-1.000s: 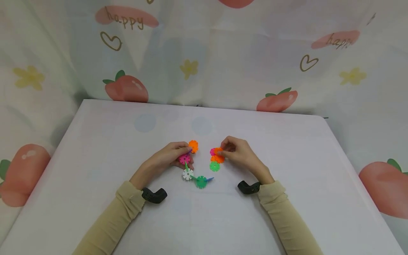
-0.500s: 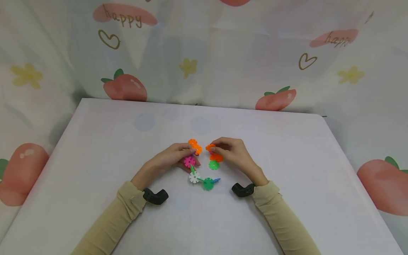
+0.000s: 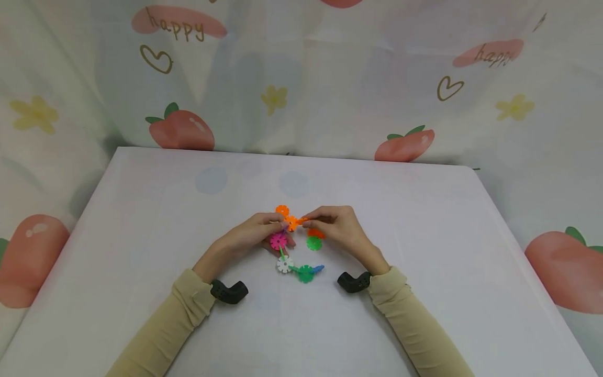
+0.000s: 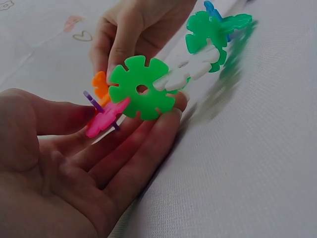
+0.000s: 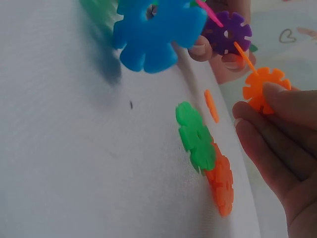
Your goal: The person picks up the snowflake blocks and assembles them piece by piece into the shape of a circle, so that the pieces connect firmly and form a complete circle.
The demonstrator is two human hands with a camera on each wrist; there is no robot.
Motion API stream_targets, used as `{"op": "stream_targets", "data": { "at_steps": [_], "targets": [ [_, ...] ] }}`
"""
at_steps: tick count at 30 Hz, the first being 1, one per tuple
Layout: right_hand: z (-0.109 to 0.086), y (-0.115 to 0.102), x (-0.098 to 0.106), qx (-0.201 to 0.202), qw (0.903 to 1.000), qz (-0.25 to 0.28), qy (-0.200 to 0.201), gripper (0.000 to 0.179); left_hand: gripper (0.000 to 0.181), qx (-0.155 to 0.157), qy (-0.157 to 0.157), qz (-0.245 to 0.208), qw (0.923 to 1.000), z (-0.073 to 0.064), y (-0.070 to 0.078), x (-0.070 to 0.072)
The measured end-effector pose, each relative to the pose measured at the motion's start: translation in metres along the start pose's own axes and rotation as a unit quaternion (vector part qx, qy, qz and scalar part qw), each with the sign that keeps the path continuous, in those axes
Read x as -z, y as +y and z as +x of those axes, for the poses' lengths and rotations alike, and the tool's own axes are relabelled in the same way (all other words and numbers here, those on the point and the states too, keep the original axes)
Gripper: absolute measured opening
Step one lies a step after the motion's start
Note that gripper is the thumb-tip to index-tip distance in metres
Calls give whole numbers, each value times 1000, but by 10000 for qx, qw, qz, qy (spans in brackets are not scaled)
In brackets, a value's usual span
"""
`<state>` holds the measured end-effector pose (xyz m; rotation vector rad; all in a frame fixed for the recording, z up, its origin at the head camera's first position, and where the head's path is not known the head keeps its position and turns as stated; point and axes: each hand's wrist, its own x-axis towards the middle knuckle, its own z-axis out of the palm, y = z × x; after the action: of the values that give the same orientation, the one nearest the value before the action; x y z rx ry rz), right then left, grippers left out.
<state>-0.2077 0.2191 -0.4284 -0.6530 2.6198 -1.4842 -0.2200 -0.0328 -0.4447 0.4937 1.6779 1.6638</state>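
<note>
My left hand (image 3: 261, 230) pinches a chain of notched plastic snowflake discs near its purple disc (image 5: 229, 33). Down the chain come a pink disc (image 4: 109, 118), a light green disc (image 4: 142, 88), a white disc (image 3: 285, 264), a green disc (image 3: 305, 274) and a blue disc (image 5: 161, 29) at the end. An orange disc (image 3: 291, 223) is slotted into the purple one. Between thumb and fingers, my right hand (image 3: 336, 225) holds another orange disc (image 5: 262, 82), its edge right at the chain's orange disc.
A loose light green disc (image 5: 196, 136) lies on the white tabletop (image 3: 405, 225) beside an orange-red disc (image 5: 224, 183), below my right hand. Another orange disc (image 3: 282, 210) shows just beyond my left fingertips. Printed cloth (image 3: 320, 104) hangs behind the table.
My right hand has picked up an orange disc from the right-hand pieces and brought it left to the chain. My left hand has shifted slightly right with the chain.
</note>
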Motion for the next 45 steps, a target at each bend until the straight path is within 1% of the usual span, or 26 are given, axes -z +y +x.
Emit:
{"op": "stream_targets", "data": {
  "at_steps": [8,12,16,23,28,32,37,41,45],
  "targets": [
    [-2,-1,-2,224,9995,-185,74,13,25,-84,-12,317,9995,-2,1,0],
    [-2,-2,-4,257,9995,-177,74,13,27,-124,33,473,9988,-1,-1,0],
    [-3,-1,-5,253,9994,-153,154,13,27,-170,70,613,9979,-2,-1,-1],
    [-5,2,-9,125,9994,211,224,11,24,-185,176,742,9969,-2,-2,-3],
    [-5,2,-8,92,9991,379,161,10,24,-283,106,707,9970,-1,-3,-2],
    [-3,0,-5,251,9996,97,10,12,28,-187,3,451,9988,-1,-2,-1],
    [-2,-1,1,372,9981,-468,-176,19,35,77,130,123,9998,-1,-1,-1],
    [-3,0,10,345,9942,-1005,-143,21,39,239,281,148,9992,0,0,-2],
    [-4,2,20,152,9894,-1425,-241,22,39,378,429,316,9979,0,0,-3]
  ]
}}
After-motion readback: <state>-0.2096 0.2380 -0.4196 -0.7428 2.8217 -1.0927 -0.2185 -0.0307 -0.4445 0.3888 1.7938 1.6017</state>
